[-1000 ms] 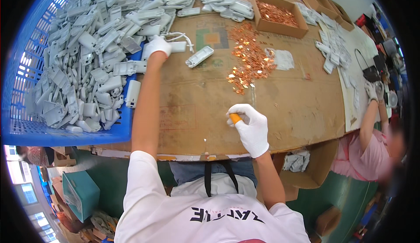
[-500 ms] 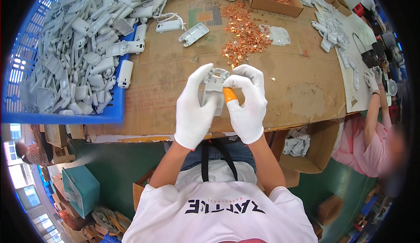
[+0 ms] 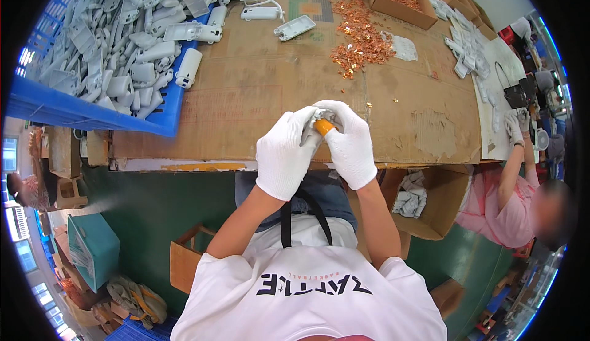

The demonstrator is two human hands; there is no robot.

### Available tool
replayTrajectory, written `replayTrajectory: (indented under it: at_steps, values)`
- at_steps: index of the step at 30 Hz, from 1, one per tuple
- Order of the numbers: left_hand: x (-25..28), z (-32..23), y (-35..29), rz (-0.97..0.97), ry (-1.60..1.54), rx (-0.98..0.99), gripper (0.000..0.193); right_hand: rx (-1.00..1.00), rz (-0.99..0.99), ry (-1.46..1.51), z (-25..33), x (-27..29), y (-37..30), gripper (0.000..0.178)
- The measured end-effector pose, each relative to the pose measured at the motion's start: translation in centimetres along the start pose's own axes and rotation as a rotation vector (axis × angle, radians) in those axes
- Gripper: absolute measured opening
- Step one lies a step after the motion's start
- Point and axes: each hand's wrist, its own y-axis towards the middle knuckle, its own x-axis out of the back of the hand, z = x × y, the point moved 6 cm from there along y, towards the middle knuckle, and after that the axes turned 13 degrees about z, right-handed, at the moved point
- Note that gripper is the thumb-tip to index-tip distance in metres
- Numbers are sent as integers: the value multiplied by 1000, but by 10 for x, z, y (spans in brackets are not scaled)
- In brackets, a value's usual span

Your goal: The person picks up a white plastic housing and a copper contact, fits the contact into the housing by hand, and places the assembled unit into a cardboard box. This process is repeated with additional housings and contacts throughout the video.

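Both my hands wear white gloves and come together just above the near part of the table. My left hand [image 3: 284, 155] is closed around a pale grey plastic housing [image 3: 322, 114], which is mostly hidden by the gloves. On its other side, my right hand [image 3: 351, 147] grips the same piece with curled fingers. An orange cover sits on the right thumb, which presses at the housing's end. Beyond the hands lies a heap of small copper-coloured metal pieces [image 3: 362, 45]. Farther off, one open housing [image 3: 295, 28] rests on the cardboard beside another with a cord [image 3: 260, 13].
A blue crate [image 3: 166, 110] heaped with pale housings stands at left. Cardboard [image 3: 246, 89] covers the table. An open box [image 3: 402, 10] of copper pieces is at the back. A carton [image 3: 452, 203] with crumpled white material stands below the table's right edge. At far right, a co-worker [image 3: 501, 203] in pink works.
My hands have drawn closer together, and the housing has turned so that the gloves hide most of it. The whole view has shifted, with the table higher in the picture.
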Motion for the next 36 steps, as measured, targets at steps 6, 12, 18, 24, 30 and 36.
replayTrajectory:
  at_steps: [6,12,18,24,30,36]
  values:
    - [2,25,-1,109,-15,45,33,48,84,-268,-5,-7,3,18]
    - [6,28,5,143,-23,76,29,2,155,-182,-7,-9,15,16]
    - [1,45,16,118,-192,164,31,382,-205,-551,6,-11,0,45]
    - [-2,44,20,164,-304,225,37,427,-59,-812,-10,-25,-9,48]
    - [-5,44,26,142,-361,232,37,438,-51,-801,-14,-24,-3,48]
    - [-9,46,22,125,-367,257,35,377,2,-774,-20,-25,-2,49]
